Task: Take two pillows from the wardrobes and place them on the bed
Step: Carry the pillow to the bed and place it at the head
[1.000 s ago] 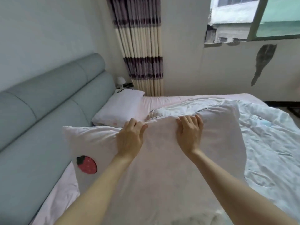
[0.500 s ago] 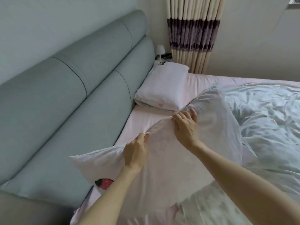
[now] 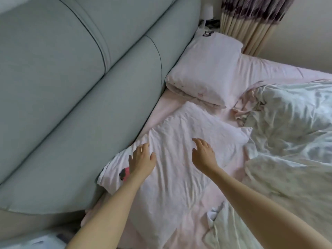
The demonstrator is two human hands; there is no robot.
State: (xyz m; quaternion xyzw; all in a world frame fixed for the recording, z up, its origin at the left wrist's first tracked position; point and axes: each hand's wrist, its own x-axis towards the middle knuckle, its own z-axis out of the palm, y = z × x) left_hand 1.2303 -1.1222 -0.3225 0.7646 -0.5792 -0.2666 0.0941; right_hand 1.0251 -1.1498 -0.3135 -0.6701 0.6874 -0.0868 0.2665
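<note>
A pale pink pillow with a strawberry print (image 3: 179, 150) lies flat on the bed's pink sheet (image 3: 269, 69), next to the headboard. Over its near-left part hovers my left hand (image 3: 142, 159), fingers spread, partly covering the strawberry. My right hand (image 3: 203, 153) is over the pillow's middle, open too, holding nothing. I cannot tell whether the hands touch the fabric. A second pink pillow (image 3: 206, 69) lies further up the bed by the headboard, its far corner bearing a small dark print.
A grey-green padded headboard (image 3: 71, 87) fills the left. A crumpled white-and-pale-blue duvet (image 3: 291, 141) covers the bed's right side. A striped curtain (image 3: 251, 20) hangs at the far end, beside a small white lamp (image 3: 206, 11).
Both hands gripped the strawberry pillow's top edge and held it upright; it now lies flat on the sheet and both hands have let go. The view tilted downwards.
</note>
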